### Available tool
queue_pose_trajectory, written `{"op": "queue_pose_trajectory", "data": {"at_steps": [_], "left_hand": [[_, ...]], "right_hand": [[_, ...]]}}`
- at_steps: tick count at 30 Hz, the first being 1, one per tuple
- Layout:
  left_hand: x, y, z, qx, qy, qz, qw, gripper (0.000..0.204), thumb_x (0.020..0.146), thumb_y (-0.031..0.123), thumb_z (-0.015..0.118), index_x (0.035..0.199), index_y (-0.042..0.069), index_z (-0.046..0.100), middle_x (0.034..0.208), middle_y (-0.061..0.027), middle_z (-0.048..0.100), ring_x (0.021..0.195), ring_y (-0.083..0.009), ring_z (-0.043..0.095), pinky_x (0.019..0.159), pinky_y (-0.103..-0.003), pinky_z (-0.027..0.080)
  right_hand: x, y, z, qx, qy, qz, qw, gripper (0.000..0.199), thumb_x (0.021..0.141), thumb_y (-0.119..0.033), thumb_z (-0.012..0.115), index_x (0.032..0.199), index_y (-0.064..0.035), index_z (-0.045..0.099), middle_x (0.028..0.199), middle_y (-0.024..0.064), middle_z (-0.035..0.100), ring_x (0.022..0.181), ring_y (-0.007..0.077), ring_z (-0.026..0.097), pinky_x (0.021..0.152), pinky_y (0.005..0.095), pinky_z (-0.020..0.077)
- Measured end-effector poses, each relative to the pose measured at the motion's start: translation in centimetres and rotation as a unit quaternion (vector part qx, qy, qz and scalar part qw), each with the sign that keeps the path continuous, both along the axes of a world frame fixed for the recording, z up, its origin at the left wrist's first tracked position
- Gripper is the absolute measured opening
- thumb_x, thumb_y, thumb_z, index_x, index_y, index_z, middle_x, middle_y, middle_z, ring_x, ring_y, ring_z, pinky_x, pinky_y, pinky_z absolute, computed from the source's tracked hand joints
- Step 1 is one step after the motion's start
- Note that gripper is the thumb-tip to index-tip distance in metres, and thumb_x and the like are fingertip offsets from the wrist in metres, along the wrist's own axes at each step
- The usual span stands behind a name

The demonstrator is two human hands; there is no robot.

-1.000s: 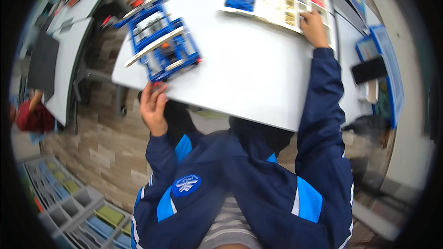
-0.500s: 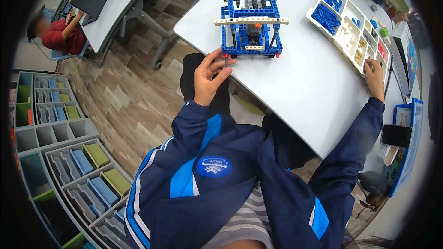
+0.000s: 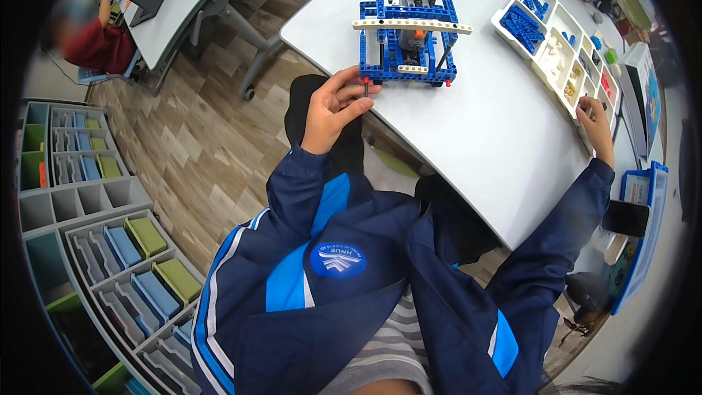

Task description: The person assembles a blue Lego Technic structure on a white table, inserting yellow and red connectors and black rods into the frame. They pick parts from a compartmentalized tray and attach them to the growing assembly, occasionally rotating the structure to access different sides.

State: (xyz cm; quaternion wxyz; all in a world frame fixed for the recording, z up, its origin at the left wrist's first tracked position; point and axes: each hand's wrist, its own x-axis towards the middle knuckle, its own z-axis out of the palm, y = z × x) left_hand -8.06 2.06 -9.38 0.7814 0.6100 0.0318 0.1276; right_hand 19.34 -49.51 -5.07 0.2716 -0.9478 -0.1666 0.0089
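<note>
while left grip pinches dark rod, blue frame points straight ahead, lengthwise — right grip at tray, state unclear

The wood-patterned floor is being bordered at left by a grey storage unit with green and blue trays; the white table is being brightly lit.

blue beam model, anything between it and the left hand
Nothing visible: the left hand is at the near left corner of the blue beam model, fingers by the dark axle and red connector.
</note>
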Motion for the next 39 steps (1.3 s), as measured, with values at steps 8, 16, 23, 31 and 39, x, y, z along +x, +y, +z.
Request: {"op": "queue_pose_trajectory", "data": {"at_steps": [8,16,23,31,39], "left_hand": [[-0.1,-0.3,-0.6,-0.002,-0.025,0.009,1.0,0.062,0.088,-0.003,0.072,0.144,-0.008,0.044,0.128,-0.0168,0.064,0.119,-0.0237,0.064,0.091,-0.028,0.053],[-0.3,0.1,-1.3,-0.008,-0.008,0.023,1.0,0.065,0.089,-0.004,0.07,0.146,-0.008,0.041,0.132,-0.0177,0.061,0.125,-0.0265,0.06,0.099,-0.032,0.049],[-0.3,0.0,-1.3,0.005,0.0,0.023,1.0,0.061,0.09,-0.002,0.069,0.145,-0.007,0.042,0.132,-0.0166,0.06,0.126,-0.0271,0.059,0.095,-0.03,0.048],[-0.8,-1.3,0.2,-0.013,-0.03,0.023,0.999,0.078,0.087,0.005,0.075,0.153,-0.004,0.034,0.13,-0.015,0.055,0.119,-0.0249,0.061,0.092,-0.031,0.051],[-0.7,-3.4,2.2,0.219,-0.03,0.148,0.964,0.104,0.076,0.019,0.088,0.156,0.002,0.025,0.142,-0.0179,0.045,0.123,-0.0255,0.053,0.088,-0.034,0.051]], "right_hand": [[2.8,-0.9,-2.2,-0.025,-0.026,-0.045,0.998,0.022,0.094,-0.019,0.052,0.103,-0.0043,0.066,0.104,0.0123,0.065,0.09,0.0266,0.062,0.086,0.0388,0.0463],[-0.8,1.3,1.4,0.064,0.059,-0.072,0.994,0.026,0.094,-0.032,0.071,0.101,-0.0065,0.071,0.076,-0.0015,0.061,0.062,0.0053,0.045,0.054,0.026,0.0363],[-3.2,4.3,5.0,0.246,-0.004,-0.017,0.969,0.024,0.096,-0.023,0.068,0.106,-0.0014,0.071,0.091,-0.0001,0.069,0.086,0.0063,0.059,0.075,0.0218,0.0431],[-10.6,14.3,9.5,0.316,0.067,0.109,0.94,0.012,0.093,-0.005,0.067,0.104,0.001,0.069,0.095,0.007,0.073,0.09,0.0135,0.07,0.08,0.0245,0.0506],[-20.7,23.2,3.8,0.368,0.084,0.005,0.926,0.01,0.089,0.0,0.072,0.098,0.003,0.069,0.092,0.0092,0.074,0.086,0.0151,0.072,0.077,0.0238,0.0546]]}}
